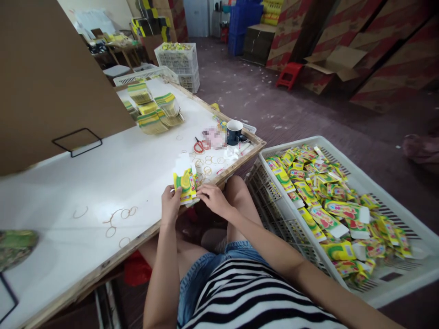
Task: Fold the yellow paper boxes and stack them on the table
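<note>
Yellow and green printed cartons (185, 185) with white flaps are held over the table's front edge. My left hand (171, 201) grips their left side, thumb on the printed face. At their lower right side, my right hand (212, 197) has its fingers bent and closed against the edge; exactly what they pinch is too small to tell. Rubber bands (207, 170) lie scattered on the white table (85, 183) near the cartons. To my right, a white crate (291, 214) holds many small filled yellow cartons (339, 209).
Red-handled scissors (198, 145) and a dark mug (234, 132) stand or lie beyond my hands. Stacked flat cartons (152, 121) sit further back. A black wire frame (77, 141) is by the cardboard at left. A red stool (290, 76) stands on the floor.
</note>
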Demonstrator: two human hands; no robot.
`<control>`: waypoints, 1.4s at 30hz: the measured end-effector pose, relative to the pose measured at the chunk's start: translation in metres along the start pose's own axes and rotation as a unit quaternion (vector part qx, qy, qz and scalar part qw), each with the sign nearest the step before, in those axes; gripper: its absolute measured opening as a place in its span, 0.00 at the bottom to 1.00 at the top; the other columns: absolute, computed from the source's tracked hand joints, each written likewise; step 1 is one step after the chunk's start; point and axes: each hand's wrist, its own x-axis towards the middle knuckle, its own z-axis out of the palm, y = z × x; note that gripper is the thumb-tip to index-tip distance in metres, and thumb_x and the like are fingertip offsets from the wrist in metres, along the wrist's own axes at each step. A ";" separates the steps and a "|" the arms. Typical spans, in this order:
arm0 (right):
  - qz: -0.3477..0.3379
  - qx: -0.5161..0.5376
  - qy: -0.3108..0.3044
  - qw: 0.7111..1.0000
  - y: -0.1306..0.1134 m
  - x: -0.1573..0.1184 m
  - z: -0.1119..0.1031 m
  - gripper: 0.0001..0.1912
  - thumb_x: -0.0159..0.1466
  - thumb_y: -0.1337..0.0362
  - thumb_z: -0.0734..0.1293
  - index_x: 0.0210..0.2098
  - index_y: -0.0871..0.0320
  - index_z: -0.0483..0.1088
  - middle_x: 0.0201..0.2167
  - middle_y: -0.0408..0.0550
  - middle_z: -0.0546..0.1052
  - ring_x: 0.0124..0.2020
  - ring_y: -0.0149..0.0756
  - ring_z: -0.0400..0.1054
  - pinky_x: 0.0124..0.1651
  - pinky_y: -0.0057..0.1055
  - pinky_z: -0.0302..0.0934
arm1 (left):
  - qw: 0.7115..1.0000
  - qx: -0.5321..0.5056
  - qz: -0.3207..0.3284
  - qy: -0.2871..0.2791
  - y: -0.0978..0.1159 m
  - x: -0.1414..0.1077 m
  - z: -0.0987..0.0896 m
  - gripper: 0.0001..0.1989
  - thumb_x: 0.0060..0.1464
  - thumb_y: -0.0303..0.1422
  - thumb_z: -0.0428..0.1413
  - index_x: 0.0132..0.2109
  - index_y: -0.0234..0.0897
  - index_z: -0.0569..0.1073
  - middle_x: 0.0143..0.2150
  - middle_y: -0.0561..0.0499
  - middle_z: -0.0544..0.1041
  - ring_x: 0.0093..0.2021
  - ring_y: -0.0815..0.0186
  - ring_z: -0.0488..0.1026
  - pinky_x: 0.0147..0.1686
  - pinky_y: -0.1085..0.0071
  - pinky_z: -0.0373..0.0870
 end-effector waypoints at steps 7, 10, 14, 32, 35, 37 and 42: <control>0.012 0.037 0.065 0.997 -0.003 -0.008 0.007 0.08 0.65 0.70 0.64 0.29 0.57 0.72 0.37 0.50 0.78 0.43 0.37 0.72 0.50 0.34 0.65 | 0.992 -0.001 -0.087 -0.088 0.005 0.017 0.000 0.14 0.36 0.34 0.67 0.28 0.33 0.71 0.22 0.52 0.75 0.20 0.67 0.71 0.19 0.75 0.66; 0.015 0.052 0.089 0.995 -0.011 -0.011 0.008 0.08 0.66 0.67 0.63 0.30 0.56 0.71 0.39 0.51 0.79 0.44 0.38 0.72 0.50 0.35 0.65 | 0.985 -0.053 -0.114 -0.118 0.009 0.012 0.007 0.15 0.35 0.33 0.67 0.31 0.31 0.74 0.24 0.48 0.78 0.21 0.65 0.73 0.21 0.72 0.69; -0.027 0.114 0.082 0.990 -0.027 -0.012 0.000 0.10 0.66 0.64 0.62 0.30 0.56 0.72 0.35 0.49 0.79 0.40 0.38 0.72 0.46 0.34 0.65 | 0.980 -0.149 -0.098 -0.093 0.017 0.002 0.015 0.16 0.36 0.34 0.67 0.33 0.32 0.74 0.26 0.47 0.79 0.27 0.61 0.77 0.27 0.68 0.75; 0.089 0.378 0.195 0.901 -0.030 0.029 -0.050 0.15 0.57 0.54 0.68 0.24 0.55 0.61 0.20 0.38 0.63 0.22 0.28 0.54 0.28 0.27 0.54 | 0.954 -0.285 -0.047 -0.076 0.023 -0.035 -0.007 0.15 0.37 0.37 0.70 0.30 0.36 0.74 0.25 0.54 0.78 0.24 0.70 0.75 0.26 0.78 0.73; 0.103 0.379 0.194 0.899 -0.019 0.059 -0.051 0.13 0.56 0.58 0.67 0.24 0.55 0.59 0.20 0.38 0.62 0.21 0.27 0.53 0.25 0.26 0.53 | 0.947 -0.219 -0.110 -0.206 0.022 -0.052 -0.015 0.18 0.28 0.29 0.73 0.29 0.33 0.76 0.26 0.49 0.80 0.26 0.61 0.77 0.24 0.72 0.73; 0.113 0.376 0.197 0.898 -0.013 0.080 -0.052 0.11 0.56 0.62 0.66 0.23 0.55 0.58 0.20 0.38 0.62 0.19 0.26 0.52 0.23 0.24 0.51 | 0.922 -0.134 -0.155 -0.328 0.024 -0.060 -0.023 0.18 0.29 0.29 0.72 0.32 0.33 0.78 0.28 0.47 0.80 0.28 0.59 0.78 0.25 0.70 0.73; 0.138 0.329 0.239 0.903 0.006 0.126 -0.061 0.11 0.57 0.68 0.62 0.22 0.55 0.54 0.19 0.37 0.62 0.17 0.24 0.49 0.20 0.23 0.48 | 0.929 0.005 -0.105 -0.356 0.028 -0.076 -0.048 0.17 0.40 0.40 0.68 0.35 0.33 0.77 0.28 0.48 0.79 0.27 0.64 0.75 0.29 0.71 0.72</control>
